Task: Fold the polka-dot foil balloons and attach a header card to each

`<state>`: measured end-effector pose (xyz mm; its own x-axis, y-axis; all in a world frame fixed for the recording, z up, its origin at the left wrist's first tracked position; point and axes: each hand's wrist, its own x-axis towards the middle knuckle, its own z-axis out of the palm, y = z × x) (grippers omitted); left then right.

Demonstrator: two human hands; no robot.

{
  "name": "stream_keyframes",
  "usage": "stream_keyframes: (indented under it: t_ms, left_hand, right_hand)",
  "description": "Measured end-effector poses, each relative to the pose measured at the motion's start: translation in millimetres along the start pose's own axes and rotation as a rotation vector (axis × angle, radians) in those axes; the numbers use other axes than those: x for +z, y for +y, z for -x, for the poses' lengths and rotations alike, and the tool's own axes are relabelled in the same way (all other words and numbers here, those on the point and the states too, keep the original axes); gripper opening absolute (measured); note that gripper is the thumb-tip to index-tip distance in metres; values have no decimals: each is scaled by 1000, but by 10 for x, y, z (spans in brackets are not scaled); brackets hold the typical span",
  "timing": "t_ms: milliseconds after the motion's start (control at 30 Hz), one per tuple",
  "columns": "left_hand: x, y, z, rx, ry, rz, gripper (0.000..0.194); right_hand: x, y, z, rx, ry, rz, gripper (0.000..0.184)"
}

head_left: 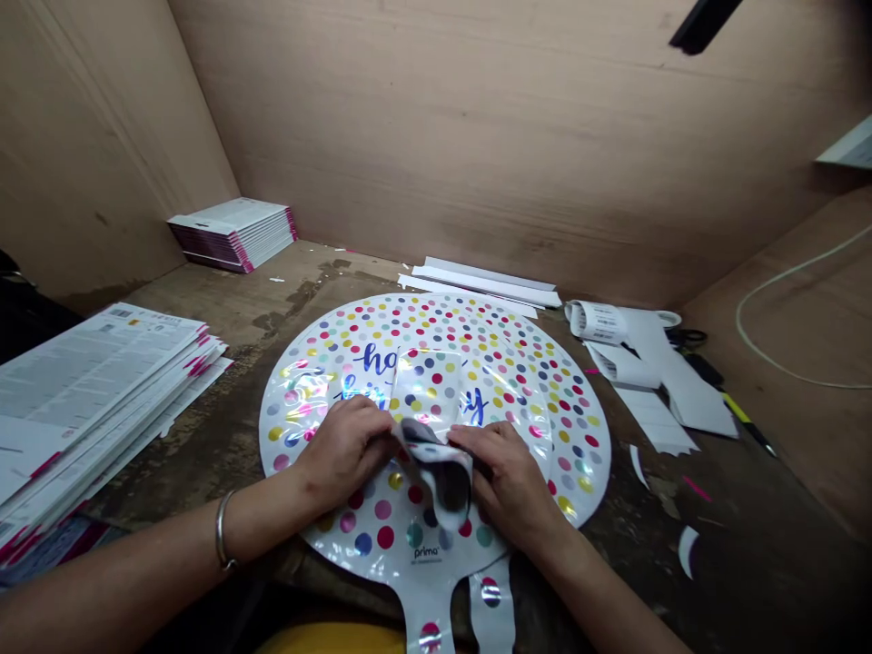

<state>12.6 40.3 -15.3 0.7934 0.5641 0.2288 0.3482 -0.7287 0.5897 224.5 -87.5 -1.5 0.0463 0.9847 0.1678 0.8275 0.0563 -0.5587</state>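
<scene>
Foil balloon [436,327], dotted: light, soft, slippery, best held by its edges. My left hand [344,451] and right hand [508,481] have fingers [373,427] clenched on its folded flap [436,472].

Left hand [344,451] and right hand [508,479] palms down, knuckles uppermost, close together, fingers bent forward, fingertips [388,427] just apart at the middle of the grip. Left forearm [136,554] low from the lower left; right forearm [599,581] angled in from the lower right.
</scene>
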Motion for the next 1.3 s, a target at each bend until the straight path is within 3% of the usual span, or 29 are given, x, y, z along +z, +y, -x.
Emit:
stream_keyframes:
  t_ms: [167, 367, 533, 667, 767, 833, 967, 1033, 1167, 1300]
  left_hand:
    - [-23, 20, 33, -15, -21, -33, 14]
    - [82, 85, -81, -236, 120, -104, 10]
    - [99, 58, -179, -289, 134, -51, 7]
    - [30, 48, -242, -230, 22, -141, 7]
    - [-28, 70, -281, -201, -79, -256, 12]
    - [-50, 69, -296, -152, -81, -393, 14]
    - [-49, -24, -310, 218, -180, -482, 33]
    - [-50, -90, -322, 316, -260, -429, 37]
    - [-101, -122, -360, 333, -242, -360, 35]
    - [-112, -12, -419, 309, -222, -314, 46]
  right_hand:
    - [17, 16, -9, 12, 23, 14, 27]
    - [17, -102, -207, 332, 97, 60, 27]
    - [47, -133, -311, 375, 147, 173, 19]
    - [50, -122, -362, 343, 135, 232, 6]
    - [67, -110, -400, 278, 101, 266, 10]
    - [85, -105, -410, 245, 102, 286, 14]
    - [93, -103, -350, 118, 109, 357, 20]
    - [66, -98, -296, 19, 68, 391, 23]
    - [6, -64, -258, -23, -72, 393, 52]
    - [93, 4, -337, 3, -19, 457, 44]
